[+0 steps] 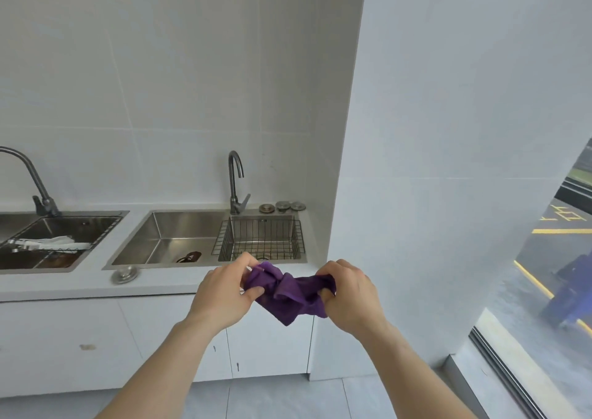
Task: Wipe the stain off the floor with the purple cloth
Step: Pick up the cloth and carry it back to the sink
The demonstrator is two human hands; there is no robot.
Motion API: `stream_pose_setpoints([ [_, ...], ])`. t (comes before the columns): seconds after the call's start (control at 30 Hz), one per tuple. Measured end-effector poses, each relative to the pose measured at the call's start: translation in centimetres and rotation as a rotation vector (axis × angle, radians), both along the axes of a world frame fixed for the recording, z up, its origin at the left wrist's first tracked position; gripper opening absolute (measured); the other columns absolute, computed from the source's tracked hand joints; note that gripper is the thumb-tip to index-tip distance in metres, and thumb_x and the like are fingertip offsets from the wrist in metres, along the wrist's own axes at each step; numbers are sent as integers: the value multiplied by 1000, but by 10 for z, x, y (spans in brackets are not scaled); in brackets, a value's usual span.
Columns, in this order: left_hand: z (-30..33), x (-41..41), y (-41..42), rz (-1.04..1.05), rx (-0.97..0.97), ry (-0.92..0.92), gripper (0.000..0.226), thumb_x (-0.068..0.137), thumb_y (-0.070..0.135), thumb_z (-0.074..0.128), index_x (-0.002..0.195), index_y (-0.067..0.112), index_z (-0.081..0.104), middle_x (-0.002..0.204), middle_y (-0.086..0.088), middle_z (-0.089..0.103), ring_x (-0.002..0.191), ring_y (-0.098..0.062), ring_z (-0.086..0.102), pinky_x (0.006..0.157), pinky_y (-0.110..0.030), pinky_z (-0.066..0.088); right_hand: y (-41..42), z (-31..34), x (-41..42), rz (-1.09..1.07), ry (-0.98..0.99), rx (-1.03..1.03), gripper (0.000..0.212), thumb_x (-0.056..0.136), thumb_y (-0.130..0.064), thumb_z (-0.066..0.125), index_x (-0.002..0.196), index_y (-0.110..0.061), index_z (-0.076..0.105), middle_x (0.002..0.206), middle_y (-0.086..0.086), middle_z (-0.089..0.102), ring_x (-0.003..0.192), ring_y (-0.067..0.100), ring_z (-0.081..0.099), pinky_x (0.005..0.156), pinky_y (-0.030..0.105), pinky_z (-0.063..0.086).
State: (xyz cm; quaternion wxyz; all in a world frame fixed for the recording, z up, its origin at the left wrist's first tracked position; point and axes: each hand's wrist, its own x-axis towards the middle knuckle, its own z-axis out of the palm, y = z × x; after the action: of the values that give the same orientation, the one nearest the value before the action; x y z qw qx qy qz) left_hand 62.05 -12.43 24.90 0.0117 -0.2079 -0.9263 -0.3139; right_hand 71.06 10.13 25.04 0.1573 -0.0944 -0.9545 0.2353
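Both bare forearms reach up from the bottom edge, and between them hangs the purple cloth (290, 293), bunched and twisted, held up in the air in front of the counter's edge. Left hand (224, 293) pinches one end, thumb and fingers closed on the fabric; right hand (350, 293) grips the other end, fingers curled tight into the folds. One corner of the cloth droops down to a point between the wrists.

Behind the hands sits the white countertop (80, 285) with a stainless double sink (179, 236), a wire basket (261, 237) hung in its right basin and a gooseneck faucet (235, 183) standing just behind. Three round drain stoppers (282, 207) line up on the counter beside that faucet, and another stopper (125, 273) lies on the front edge. A second sink (54, 242) shows at far left. Down below, grey floor tiles (282, 399) meet white cabinet doors (64, 345); no stain shows on the visible strip of floor.
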Motion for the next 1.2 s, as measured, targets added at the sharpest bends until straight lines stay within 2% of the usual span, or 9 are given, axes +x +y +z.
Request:
stream_pose_setpoints([
  [0.33, 2, -86, -23, 10, 83, 11, 30, 85, 28, 76, 105, 38, 57, 94, 19, 73, 94, -10, 68, 87, -36, 53, -23, 8, -92, 16, 22, 40, 28, 83, -12, 60, 103, -30, 67, 103, -11, 68, 97, 19, 60, 75, 30, 43],
  [0.5, 0, -153, -39, 39, 90, 20, 30, 84, 32, 76, 103, 42, 54, 92, 23, 73, 93, -9, 67, 75, -31, 47, -41, 10, -155, -3, 15, 56, 28, 85, -12, 59, 103, -32, 67, 103, -12, 69, 100, 18, 59, 74, 30, 42],
  [0.67, -3, -212, -54, 8, 110, 13, 31, 83, 31, 77, 102, 41, 54, 90, 20, 73, 88, -12, 69, 83, -37, 55, -56, 11, -210, -28, -15, 65, 30, 86, -10, 56, 105, -31, 68, 105, -10, 69, 99, 21, 61, 76, 34, 52],
  [0.97, -34, -297, -69, 8, 107, -14, 28, 86, 31, 75, 103, 38, 55, 89, 16, 72, 88, -15, 69, 83, -40, 56, -68, -10, -293, -29, -68, 85, 41, 89, -6, 48, 111, -33, 70, 109, -10, 69, 100, 21, 61, 75, 33, 49],
  [1.07, -48, -324, -65, 23, 99, -34, 26, 89, 32, 72, 103, 41, 52, 88, 20, 70, 88, -11, 67, 76, -37, 54, -64, -25, -320, -26, -73, 72, 44, 92, -4, 46, 114, -34, 70, 110, -10, 67, 101, 20, 61, 71, 31, 42],
  [1.2, -71, -366, -50, 53, 56, -35, 26, 89, 35, 71, 108, 41, 54, 89, 19, 72, 86, -11, 68, 64, -28, 43, -48, -50, -366, -35, -120, 64, 48, 92, -3, 44, 116, -34, 71, 112, -7, 62, 98, 23, 61, 70, 32, 45],
])
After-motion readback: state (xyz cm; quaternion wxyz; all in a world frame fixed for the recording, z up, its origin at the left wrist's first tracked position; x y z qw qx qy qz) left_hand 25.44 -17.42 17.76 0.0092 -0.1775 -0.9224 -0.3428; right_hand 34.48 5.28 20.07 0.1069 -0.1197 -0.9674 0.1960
